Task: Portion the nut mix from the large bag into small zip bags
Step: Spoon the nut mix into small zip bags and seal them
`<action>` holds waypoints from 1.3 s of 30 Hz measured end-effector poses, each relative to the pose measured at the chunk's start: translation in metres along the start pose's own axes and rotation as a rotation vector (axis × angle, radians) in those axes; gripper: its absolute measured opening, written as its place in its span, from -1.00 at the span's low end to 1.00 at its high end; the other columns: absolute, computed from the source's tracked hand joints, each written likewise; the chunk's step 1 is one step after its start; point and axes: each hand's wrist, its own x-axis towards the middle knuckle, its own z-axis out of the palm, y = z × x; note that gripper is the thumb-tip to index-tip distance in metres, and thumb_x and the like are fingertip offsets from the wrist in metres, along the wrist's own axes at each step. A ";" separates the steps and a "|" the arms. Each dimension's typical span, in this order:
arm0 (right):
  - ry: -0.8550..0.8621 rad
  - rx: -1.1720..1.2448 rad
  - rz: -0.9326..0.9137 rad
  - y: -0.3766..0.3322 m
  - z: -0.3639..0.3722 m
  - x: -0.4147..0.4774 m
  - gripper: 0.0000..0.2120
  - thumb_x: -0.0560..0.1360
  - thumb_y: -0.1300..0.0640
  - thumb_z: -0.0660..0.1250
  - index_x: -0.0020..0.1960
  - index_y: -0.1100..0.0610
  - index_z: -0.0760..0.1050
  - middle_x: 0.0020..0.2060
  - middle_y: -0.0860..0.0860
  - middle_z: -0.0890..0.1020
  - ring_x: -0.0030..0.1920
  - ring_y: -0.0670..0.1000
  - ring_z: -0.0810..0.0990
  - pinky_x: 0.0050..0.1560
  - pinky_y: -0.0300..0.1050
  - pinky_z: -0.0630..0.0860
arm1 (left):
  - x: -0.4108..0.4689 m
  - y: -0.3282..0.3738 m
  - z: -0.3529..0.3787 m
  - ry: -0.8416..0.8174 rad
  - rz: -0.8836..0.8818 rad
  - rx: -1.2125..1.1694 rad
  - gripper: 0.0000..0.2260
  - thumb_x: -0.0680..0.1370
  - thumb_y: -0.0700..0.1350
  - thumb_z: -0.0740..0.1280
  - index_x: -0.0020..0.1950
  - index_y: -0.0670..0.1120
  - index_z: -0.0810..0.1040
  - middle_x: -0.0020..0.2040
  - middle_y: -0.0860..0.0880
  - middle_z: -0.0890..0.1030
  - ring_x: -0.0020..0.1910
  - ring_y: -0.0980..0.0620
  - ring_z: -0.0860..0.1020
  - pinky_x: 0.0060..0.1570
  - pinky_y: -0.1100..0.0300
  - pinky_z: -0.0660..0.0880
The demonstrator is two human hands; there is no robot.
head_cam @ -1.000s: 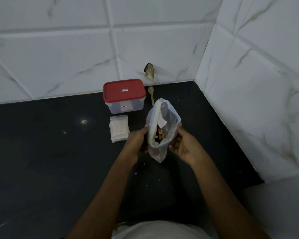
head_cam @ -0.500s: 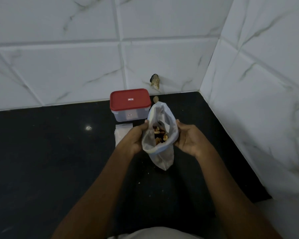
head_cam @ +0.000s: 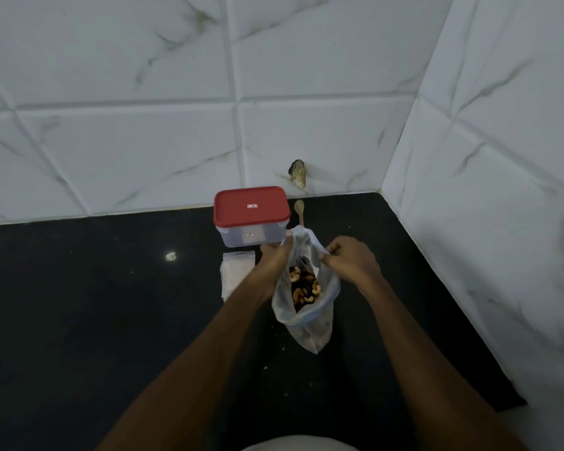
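The person stands at the corner of a black worktop and holds a large clear plastic bag up in front of them with both hands. The left hand grips the rim of the bag at its ten o'clock side, fingers curled over the film. The right hand pinches the opposite rim at about two o'clock, thumb and fingers closed on the plastic. Between them the mouth is pulled wide, and the nut mix shows down inside: pale curved cashews among darker pieces, sitting in the lower half of the bag. The bag's pointed bottom hangs towards six o'clock. I cannot tell whether it touches the worktop.

From the bag, a clear plastic box with a red lid stands at eleven o'clock, near the wall, with its lid on. A small wooden spoon lies just beside the box at twelve o'clock from the bag, bowl towards the wall, its handle running behind the bag's rim. A flat stack of small clear zip bags lies on the worktop at nine o'clock, just in front of the box and partly hidden by the left wrist.

A white marble-veined tile wall closes the corner behind and to the right. It has a brownish chipped patch low down, above the spoon.
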 end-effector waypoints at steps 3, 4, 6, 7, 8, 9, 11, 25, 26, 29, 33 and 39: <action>0.057 -0.107 -0.039 0.000 -0.002 0.003 -0.81 0.56 0.04 0.33 0.15 0.02 0.44 -0.03 -0.03 0.54 -0.09 -0.06 0.54 -0.14 -0.15 0.46 | 0.007 -0.007 -0.007 -0.038 0.225 0.242 -0.44 0.58 -0.02 0.34 0.47 -0.08 0.13 0.31 -0.13 0.41 0.25 -0.10 0.47 0.22 -0.03 0.47; 0.084 -0.145 -0.063 -0.001 -0.001 0.004 -0.78 0.57 0.02 0.32 0.18 0.02 0.43 -0.03 -0.04 0.53 -0.08 -0.05 0.54 -0.14 -0.15 0.45 | 0.011 -0.008 -0.009 -0.014 0.287 0.357 -0.50 0.59 -0.08 0.33 0.44 -0.08 0.18 0.29 -0.14 0.43 0.20 -0.08 0.49 0.17 -0.01 0.50; 0.124 -0.207 -0.119 -0.007 0.001 0.007 -0.73 0.56 -0.05 0.32 0.19 0.04 0.42 -0.03 -0.03 0.53 -0.08 -0.04 0.55 -0.14 -0.14 0.45 | 0.017 -0.008 -0.010 0.068 0.397 0.637 -0.62 0.60 -0.07 0.30 0.38 -0.08 0.31 0.27 -0.13 0.41 0.12 -0.04 0.51 0.10 0.05 0.51; 0.129 -0.226 -0.137 -0.011 0.003 0.009 -0.72 0.56 -0.07 0.31 0.19 0.04 0.42 -0.03 -0.02 0.53 -0.08 -0.03 0.55 -0.13 -0.14 0.47 | 0.020 -0.008 -0.009 0.099 0.445 0.766 -0.66 0.61 -0.04 0.28 0.35 -0.09 0.36 0.26 -0.12 0.39 0.07 -0.02 0.50 0.06 0.08 0.51; 0.127 -0.238 -0.141 -0.013 0.004 0.011 -0.72 0.57 -0.08 0.31 0.19 0.05 0.43 -0.03 -0.01 0.54 -0.08 -0.03 0.55 -0.12 -0.13 0.48 | 0.021 -0.007 -0.008 0.114 0.472 0.865 -0.71 0.62 -0.02 0.26 0.30 -0.09 0.41 0.22 -0.10 0.37 0.02 0.00 0.50 0.02 0.11 0.51; 0.116 -0.245 -0.131 -0.014 0.005 0.014 -0.73 0.58 -0.06 0.29 0.20 0.05 0.44 -0.03 0.00 0.55 -0.08 -0.03 0.55 -0.11 -0.13 0.48 | 0.023 -0.006 -0.008 0.126 0.491 0.926 -0.76 0.63 -0.02 0.24 0.23 -0.10 0.45 0.17 -0.09 0.38 -0.03 0.02 0.50 0.00 0.12 0.51; 0.067 -0.236 -0.094 -0.014 0.004 0.018 -0.76 0.59 -0.02 0.27 0.19 0.06 0.47 -0.05 0.00 0.55 -0.08 -0.03 0.56 -0.08 -0.12 0.49 | 0.022 0.000 -0.008 0.098 0.479 0.955 -0.82 0.63 -0.06 0.23 0.14 -0.12 0.51 0.05 -0.06 0.46 -0.09 0.04 0.51 -0.02 0.12 0.52; -0.114 0.131 -0.084 0.005 -0.021 0.025 -0.76 0.53 0.00 0.39 0.15 0.06 0.51 -0.01 -0.01 0.58 0.04 0.01 0.56 0.04 -0.07 0.53 | 0.033 0.008 -0.042 -0.170 0.329 0.639 -0.79 0.56 -0.01 0.38 0.08 -0.11 0.57 -0.08 -0.05 0.59 -0.14 0.08 0.55 -0.21 0.25 0.46; -0.081 0.121 -0.120 0.000 -0.017 0.026 -0.77 0.52 0.00 0.40 0.14 0.03 0.51 -0.03 -0.04 0.58 0.03 -0.02 0.56 0.05 -0.07 0.52 | 0.032 0.010 -0.035 -0.123 0.374 0.701 -0.76 0.59 0.06 0.32 0.00 -0.12 0.57 -0.18 -0.04 0.57 -0.22 0.10 0.52 -0.25 0.26 0.42; -0.055 0.079 -0.154 -0.005 -0.012 0.028 -0.88 0.57 0.08 0.32 0.10 0.04 0.53 -0.07 -0.06 0.57 0.04 -0.02 0.57 0.07 -0.10 0.49 | 0.034 0.013 -0.027 -0.060 0.381 0.744 -0.70 0.64 0.07 0.21 -0.02 -0.13 0.57 -0.26 -0.03 0.51 -0.30 0.10 0.46 -0.29 0.26 0.37; -0.246 0.356 -0.039 0.002 -0.027 0.023 -0.86 0.60 0.17 0.27 0.08 0.09 0.59 -0.02 0.02 0.60 0.04 0.02 0.54 -0.08 -0.17 0.45 | 0.034 0.014 -0.046 -0.265 0.214 0.551 -0.67 0.62 0.09 0.25 0.19 -0.14 0.57 -0.01 -0.03 0.57 -0.05 0.05 0.54 -0.08 0.17 0.50; -0.347 0.715 0.103 0.010 -0.021 0.020 -0.76 0.60 0.11 0.26 0.15 0.24 0.58 0.06 0.19 0.63 0.11 0.17 0.58 0.35 0.18 0.42 | 0.041 0.010 -0.054 -0.352 0.106 0.235 -0.57 0.43 0.16 0.46 0.18 -0.06 0.62 0.15 -0.13 0.64 0.15 -0.14 0.60 0.21 -0.13 0.52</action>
